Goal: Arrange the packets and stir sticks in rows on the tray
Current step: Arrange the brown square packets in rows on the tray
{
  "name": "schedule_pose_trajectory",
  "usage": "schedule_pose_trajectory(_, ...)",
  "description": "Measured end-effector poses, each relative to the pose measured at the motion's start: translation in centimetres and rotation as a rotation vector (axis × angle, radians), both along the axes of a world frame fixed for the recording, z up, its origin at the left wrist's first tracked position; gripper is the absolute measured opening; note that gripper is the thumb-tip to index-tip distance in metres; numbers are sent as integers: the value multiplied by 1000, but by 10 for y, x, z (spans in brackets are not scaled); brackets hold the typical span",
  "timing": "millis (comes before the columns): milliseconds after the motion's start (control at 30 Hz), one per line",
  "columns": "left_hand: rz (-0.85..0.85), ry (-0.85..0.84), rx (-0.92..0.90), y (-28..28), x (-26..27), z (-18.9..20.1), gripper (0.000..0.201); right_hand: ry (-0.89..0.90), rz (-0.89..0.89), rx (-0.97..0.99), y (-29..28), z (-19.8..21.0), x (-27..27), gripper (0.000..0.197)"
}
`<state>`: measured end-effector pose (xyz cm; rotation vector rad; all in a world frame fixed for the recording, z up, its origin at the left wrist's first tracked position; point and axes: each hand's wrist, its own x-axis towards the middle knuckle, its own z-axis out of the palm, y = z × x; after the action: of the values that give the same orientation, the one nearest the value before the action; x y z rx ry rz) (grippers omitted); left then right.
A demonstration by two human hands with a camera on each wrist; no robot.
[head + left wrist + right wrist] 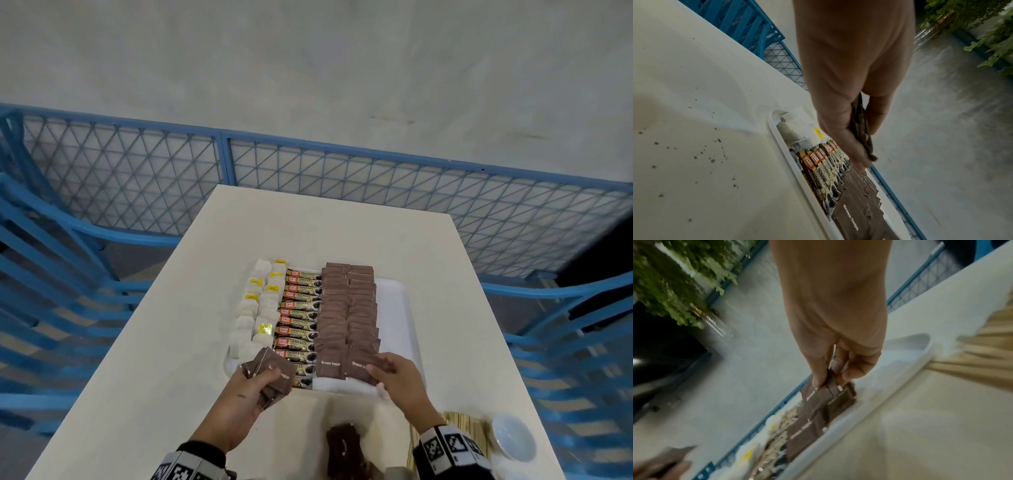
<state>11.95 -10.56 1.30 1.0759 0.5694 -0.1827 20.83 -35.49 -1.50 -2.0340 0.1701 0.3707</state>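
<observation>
Across the middle of the frame the tray already holds rows of tea bags, coffee sticks and sugar packets, while the left hand grips a spare stack, the right hand pinches one packet onto the near row, and stir sticks wait lower right on the counter.

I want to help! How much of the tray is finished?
Done: tea bags, coffee sticks and two brown sugar rows fill the tray. In hand: the right hand places a sugar packet; the left hand holds a stack. Left: loose packets and stir sticks on the table.
</observation>
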Motion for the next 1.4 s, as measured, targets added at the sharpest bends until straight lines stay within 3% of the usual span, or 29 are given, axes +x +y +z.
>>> schedule_pose_trajectory(233,-23,-53,-52,-3,-1,6,34,-106,46,-247,-2,-12,5,16)
schedule_pose_trajectory(567,-36,-82,-53,-4,0,6,36,-259,49,-364,14,-9,1,33)
schedule_pose_trajectory(667,-54,-88,-51,-6,1,7,31,-300,101,-236,32,12,-8,19)
schedule_pose_trajectory(767,-78,-94,-43,-6,0,8,33,-211,306,-50,55,37,-19,8)
schedule_pose_trajectory(867,-117,-103,-36,-5,0,9,57,-52,441,175,74,49,-28,6)
schedule_pose_trajectory(933,-151,-112,-53,-4,-1,11,56,2,478,234,80,46,-30,9)
schedule_pose_trajectory(1033,-142,-103,-84,-4,-3,9,30,71,449,280,81,38,-27,11)
schedule_pose_trajectory(1167,-72,-48,-110,-3,-1,9,22,90,310,311,68,33,-20,8)
schedule_pose_trajectory(1333,-53,-62,-70,-3,0,11,12,38,202,80,43,20,-9,12)
schedule_pose_trajectory(1400,-37,-46,-71,-3,-1,8,18,23,215,-42,38,13,-6,15)
